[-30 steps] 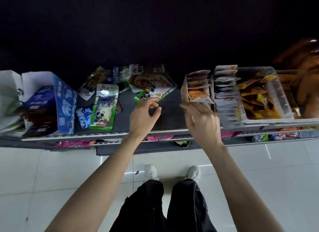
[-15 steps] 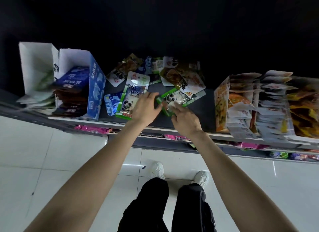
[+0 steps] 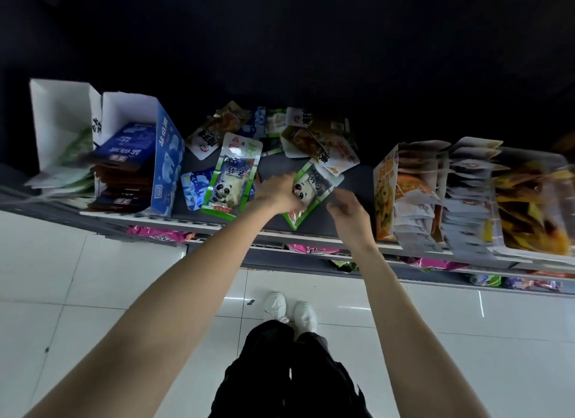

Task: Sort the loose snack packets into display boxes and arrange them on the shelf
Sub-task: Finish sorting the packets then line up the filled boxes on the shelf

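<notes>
Loose snack packets lie in a heap on the dark shelf [image 3: 339,221]. My left hand [image 3: 277,193] grips a green panda packet [image 3: 311,190] by its left edge, lifting it off the shelf. My right hand [image 3: 348,210] hovers just right of that packet with fingers loosely curled, holding nothing. A second green panda packet [image 3: 231,174] lies flat to the left. Brown and white packets [image 3: 323,143] are piled behind. An open blue display box [image 3: 146,159] with dark blue packets stands at the left.
A white box [image 3: 59,122] with pale green packets stands at far left. At the right stand an orange display box [image 3: 385,193], rows of white packets [image 3: 466,199] and a clear bin of yellow packets [image 3: 535,206]. Lower shelves hold pink packets [image 3: 155,234]. White tiled floor lies below.
Both hands moved left from the orange box to the loose heap. My left hand has taken hold of the green panda packet, and my right hand has come off it.
</notes>
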A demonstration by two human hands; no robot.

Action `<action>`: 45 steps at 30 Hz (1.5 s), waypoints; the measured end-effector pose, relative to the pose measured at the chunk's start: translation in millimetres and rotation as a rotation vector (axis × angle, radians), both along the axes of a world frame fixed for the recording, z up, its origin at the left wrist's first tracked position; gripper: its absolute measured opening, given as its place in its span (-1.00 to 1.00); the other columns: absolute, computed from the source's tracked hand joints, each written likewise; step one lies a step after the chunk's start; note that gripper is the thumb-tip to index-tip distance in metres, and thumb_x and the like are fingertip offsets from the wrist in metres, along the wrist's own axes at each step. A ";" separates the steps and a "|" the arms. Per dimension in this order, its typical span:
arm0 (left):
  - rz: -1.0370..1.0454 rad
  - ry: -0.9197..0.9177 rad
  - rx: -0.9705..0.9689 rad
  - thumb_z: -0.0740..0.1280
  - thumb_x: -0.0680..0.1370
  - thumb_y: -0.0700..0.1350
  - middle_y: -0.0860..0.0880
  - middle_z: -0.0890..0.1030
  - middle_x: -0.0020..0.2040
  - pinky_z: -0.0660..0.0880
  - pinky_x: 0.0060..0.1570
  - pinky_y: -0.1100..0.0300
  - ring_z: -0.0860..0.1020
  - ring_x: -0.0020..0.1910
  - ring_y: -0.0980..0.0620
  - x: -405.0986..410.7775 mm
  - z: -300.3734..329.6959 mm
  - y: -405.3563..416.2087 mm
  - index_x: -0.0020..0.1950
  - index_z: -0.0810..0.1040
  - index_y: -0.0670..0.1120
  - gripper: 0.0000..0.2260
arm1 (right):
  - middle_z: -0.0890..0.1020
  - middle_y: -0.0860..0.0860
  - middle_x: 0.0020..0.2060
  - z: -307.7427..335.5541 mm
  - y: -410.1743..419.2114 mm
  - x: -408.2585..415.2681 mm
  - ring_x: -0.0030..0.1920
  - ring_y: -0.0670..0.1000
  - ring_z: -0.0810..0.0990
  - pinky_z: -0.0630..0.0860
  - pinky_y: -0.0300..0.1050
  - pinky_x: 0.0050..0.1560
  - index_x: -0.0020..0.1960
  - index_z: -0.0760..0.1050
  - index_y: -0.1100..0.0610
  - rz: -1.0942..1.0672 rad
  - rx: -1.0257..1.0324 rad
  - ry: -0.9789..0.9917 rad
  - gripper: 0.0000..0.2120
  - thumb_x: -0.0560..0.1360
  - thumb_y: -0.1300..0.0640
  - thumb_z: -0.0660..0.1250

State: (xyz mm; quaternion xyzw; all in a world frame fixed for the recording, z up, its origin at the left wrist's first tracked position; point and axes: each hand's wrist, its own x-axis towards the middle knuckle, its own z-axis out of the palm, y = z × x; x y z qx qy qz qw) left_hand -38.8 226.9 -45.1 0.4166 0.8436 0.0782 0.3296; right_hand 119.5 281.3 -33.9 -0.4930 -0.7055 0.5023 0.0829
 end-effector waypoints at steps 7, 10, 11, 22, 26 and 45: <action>0.061 -0.364 0.139 0.42 0.45 0.04 0.00 0.24 0.48 0.17 0.36 0.15 0.23 0.45 0.01 18.4 84.1 -73.5 0.52 0.14 -0.08 -0.26 | 0.49 0.01 0.21 47.4 -16.3 27.6 0.07 -0.01 0.52 0.45 -0.13 0.10 0.53 0.01 0.05 -0.058 -0.093 0.168 -0.21 0.47 0.01 0.40; 0.038 -0.230 0.227 0.40 0.48 0.01 0.03 0.45 0.33 0.36 0.28 0.15 0.43 0.29 0.05 27.7 109.6 -108.0 0.43 0.32 -0.07 -0.44 | 0.55 -0.11 0.13 63.5 -20.5 32.2 0.10 -0.08 0.55 0.48 -0.17 0.07 0.41 0.23 0.01 0.038 -0.062 0.251 -0.27 0.36 -0.02 0.51; 0.052 -0.187 0.261 0.39 0.49 -0.03 0.02 0.51 0.27 0.44 0.20 0.15 0.50 0.18 0.07 29.7 116.1 -119.0 0.40 0.38 -0.06 -0.50 | 0.58 -0.10 0.08 70.1 -22.8 30.8 0.08 -0.08 0.57 0.50 -0.17 0.04 0.32 0.33 0.02 0.098 -0.057 0.259 -0.36 0.33 0.00 0.53; 0.506 0.008 0.669 0.44 0.47 -0.11 0.10 0.65 -0.04 0.48 -0.03 0.34 0.60 -0.02 0.15 -24.4 123.3 -233.1 0.10 0.62 -0.08 -0.78 | 0.63 -0.17 -0.16 138.2 -101.4 -70.3 -0.13 -0.13 0.64 0.62 -0.10 -0.14 -0.07 0.42 -0.05 0.568 0.072 0.482 -0.70 0.39 0.21 0.49; 0.629 0.284 0.769 0.38 0.52 -0.08 0.09 0.61 0.06 0.47 0.03 0.29 0.56 0.01 0.18 -80.4 113.9 -269.9 0.21 0.54 -0.04 -0.72 | 0.60 -0.06 -0.18 143.1 -121.8 -142.3 -0.11 -0.01 0.64 0.64 0.00 -0.21 -0.09 0.45 -0.06 0.416 0.151 0.556 -0.78 0.44 0.19 0.45; 0.044 0.624 0.326 0.62 0.15 -0.21 0.07 0.59 -0.41 0.41 -0.63 0.27 0.57 -0.43 0.05 -210.9 76.4 -289.3 -0.33 0.64 0.02 -0.76 | 0.57 0.11 -0.34 87.7 -179.8 -334.3 -0.42 0.10 0.55 0.37 -0.21 -0.56 -0.05 0.31 0.12 0.746 1.218 0.417 -0.53 0.18 0.50 0.34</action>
